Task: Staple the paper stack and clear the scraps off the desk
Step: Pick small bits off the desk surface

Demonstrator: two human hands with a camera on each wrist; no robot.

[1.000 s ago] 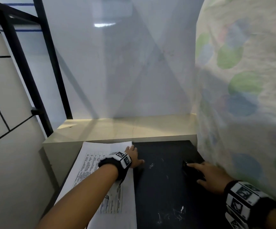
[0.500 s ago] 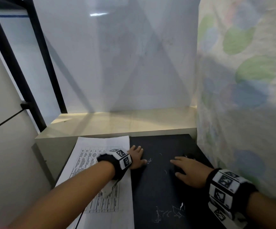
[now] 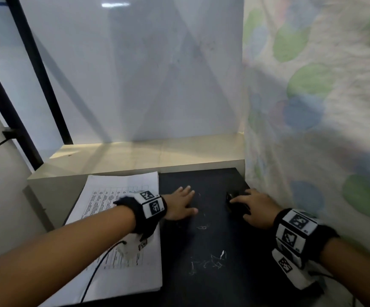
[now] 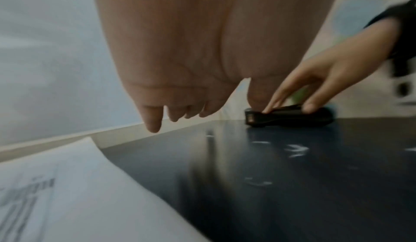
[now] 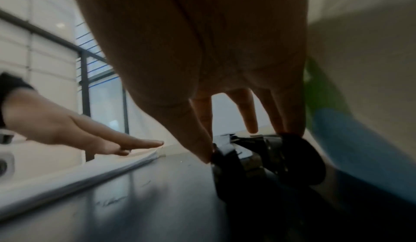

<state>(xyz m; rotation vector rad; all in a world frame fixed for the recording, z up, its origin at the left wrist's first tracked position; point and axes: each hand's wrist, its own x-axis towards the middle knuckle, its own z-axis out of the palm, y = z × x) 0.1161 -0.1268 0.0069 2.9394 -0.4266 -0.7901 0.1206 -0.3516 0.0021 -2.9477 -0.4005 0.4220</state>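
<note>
A white paper stack (image 3: 135, 278) with printed tables lies on the left of the black desk (image 3: 235, 289). My left hand (image 3: 179, 207) is flat with straight fingers, just right of the stack's edge, over bare desk. In the left wrist view its fingertips (image 4: 155, 125) hang slightly above the surface. My right hand (image 3: 257, 207) grips the black stapler (image 3: 235, 201) at the desk's right side, thumb on one side and fingers over the top (image 4: 290, 119). Thin white scraps (image 3: 215, 261) lie scattered on the desk between and in front of my hands.
A beige raised ledge (image 3: 146, 151) runs along the back of the desk under a white wall. Patterned fabric (image 3: 312, 107) hangs close on the right. A black metal frame (image 3: 35, 74) stands at the left. A thin cable (image 3: 95, 269) crosses the paper.
My left hand slid right, off the paper stack onto the black desk. My right hand stayed at the stapler and settled its fingers over it.
</note>
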